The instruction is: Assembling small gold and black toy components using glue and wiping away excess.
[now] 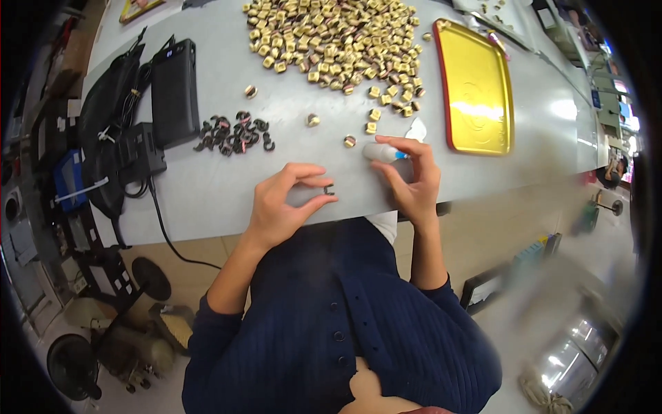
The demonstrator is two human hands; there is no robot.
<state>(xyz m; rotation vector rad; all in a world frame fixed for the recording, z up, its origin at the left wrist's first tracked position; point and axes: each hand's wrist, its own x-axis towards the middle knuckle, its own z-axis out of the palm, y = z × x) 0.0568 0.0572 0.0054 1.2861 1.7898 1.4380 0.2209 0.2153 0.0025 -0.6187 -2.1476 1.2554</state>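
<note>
Between the thumb and fingertips of my left hand (pixel 277 207) is a small black C-shaped piece (pixel 330 189), held just over the table's near edge. My right hand (pixel 418 185) is closed around a small white bottle (pixel 378 152) with a bit of blue on it, tilted on its side. A small gold-and-dark metal part (pixel 349 141) lies left of the bottle, and another metal part (pixel 313 120) sits farther left. Behind my left hand is a loose cluster of black curved pieces (pixel 234 132), some marked pinkish. A torn white scrap (pixel 416 130) lies behind my right hand.
A large heap of gold cube-like metal parts (pixel 338 38) covers the far middle of the grey table (pixel 303 96). To the right lies a shiny gold tray (pixel 479 90) with a red edge. A black power bank (pixel 174 93) and cables lie at the left.
</note>
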